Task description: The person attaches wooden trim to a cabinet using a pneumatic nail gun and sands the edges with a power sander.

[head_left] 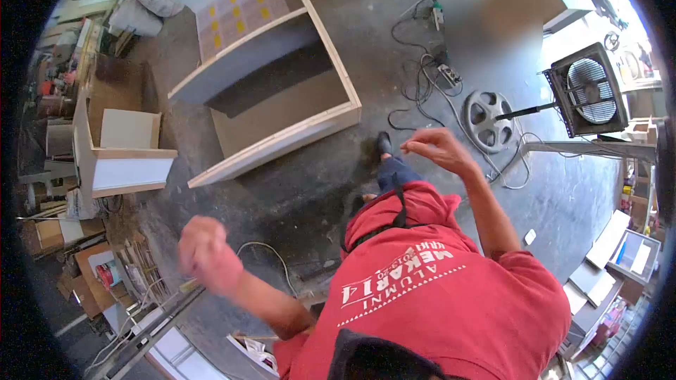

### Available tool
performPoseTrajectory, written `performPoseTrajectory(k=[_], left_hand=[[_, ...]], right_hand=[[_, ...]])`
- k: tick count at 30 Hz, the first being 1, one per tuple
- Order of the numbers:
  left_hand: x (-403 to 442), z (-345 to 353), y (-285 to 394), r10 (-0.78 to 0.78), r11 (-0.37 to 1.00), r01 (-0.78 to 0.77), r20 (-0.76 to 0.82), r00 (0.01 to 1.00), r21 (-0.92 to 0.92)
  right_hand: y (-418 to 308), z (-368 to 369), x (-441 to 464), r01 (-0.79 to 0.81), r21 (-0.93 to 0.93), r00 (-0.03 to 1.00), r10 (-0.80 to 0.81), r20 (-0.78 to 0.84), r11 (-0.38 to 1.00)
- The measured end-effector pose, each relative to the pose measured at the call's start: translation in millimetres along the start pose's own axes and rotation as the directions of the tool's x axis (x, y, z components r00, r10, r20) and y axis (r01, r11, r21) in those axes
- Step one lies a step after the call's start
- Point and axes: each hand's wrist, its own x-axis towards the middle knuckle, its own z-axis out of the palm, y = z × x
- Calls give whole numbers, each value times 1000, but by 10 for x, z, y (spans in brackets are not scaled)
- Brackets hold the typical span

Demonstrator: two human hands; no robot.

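My left hand (210, 255) is raised over the floor on the left side, smeared by motion, so its fingers and anything in them cannot be made out. My right hand (438, 149) is held out in front with thumb and fingertips pinched together; whatever is between them is too small to name. Beyond both hands lies a large open wooden cabinet frame (355, 109) with pale edges and an inner divider. Neither hand touches it. A dark shoe (384, 142) shows close to my right hand.
A black fan (591, 88) with a round grey base (487, 121) stands at right, with cables (422, 91) along the floor. A smaller white-and-wood cabinet (130, 172) sits at left. Wood offcuts (137, 260) lie at lower left, and shelves with boards (598, 278) at lower right.
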Motion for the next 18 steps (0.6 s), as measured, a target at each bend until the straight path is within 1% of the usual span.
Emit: performPoseTrajectory(k=[1,2,3,4,5,6,7,8,9,10,11,12,13,14,15,16,17,18], left_hand=[[-157,-67,114,39,869,-162,-262,964,-467],[-78,53,393,296,784,-388,-259,920,-484],[18,201,719,597,627,-583,-163,786,-516],[110,375,1010,782,456,-631,-55,621,-627],[194,537,1261,882,325,-587,14,471,-741],[245,697,1463,930,261,-509,71,362,-821],[278,850,1609,959,224,-434,117,259,-873],[291,965,1700,972,208,-404,140,191,-891],[282,1033,1758,978,194,-390,149,144,-900],[274,1105,1792,976,205,-422,155,150,-883],[266,1177,1824,974,215,-453,161,157,-865],[250,1255,1844,968,240,-500,167,186,-832],[235,1356,1863,968,242,-513,172,181,-823],[215,1470,1877,960,251,-564,129,248,-787],[195,1569,1891,947,263,-612,79,310,-746],[184,1647,1906,933,277,-623,51,356,-731],[161,1742,1924,933,283,-638,53,356,-716],[139,1858,1936,923,273,-680,-14,384,-680]], right_hand=[[-564,-105,-70,182,-32,983,-182,-13,983],[-1088,-176,-194,428,5,904,-428,-3,904],[-1424,-163,-364,609,227,788,-612,-66,760],[-1586,-128,-405,800,359,518,-855,-9,481],[-1834,-160,-463,846,428,316,-946,77,317],[-2101,-188,-515,831,531,95,-983,158,166],[-2327,-252,-564,819,550,37,-971,235,165],[-2553,-317,-611,805,569,-21,-951,310,168],[-2629,-382,-616,816,554,-59,-929,364,165],[-2659,-450,-622,827,538,-95,-903,419,162],[-2651,-514,-623,826,544,-113,-901,420,150],[-2620,-576,-619,871,481,-77,-935,346,106],[-2580,-643,-614,907,414,-46,-963,264,71],[-2531,-707,-618,901,428,-58,-962,265,64],[-2477,-770,-623,947,321,-39,-993,108,-2],[-2430,-837,-614,978,203,-36,-998,-53,-46],[-2385,-901,-602,974,222,-43,-998,-49,-53],[-2341,-971,-584,980,161,-96,-987,-129,-117]])
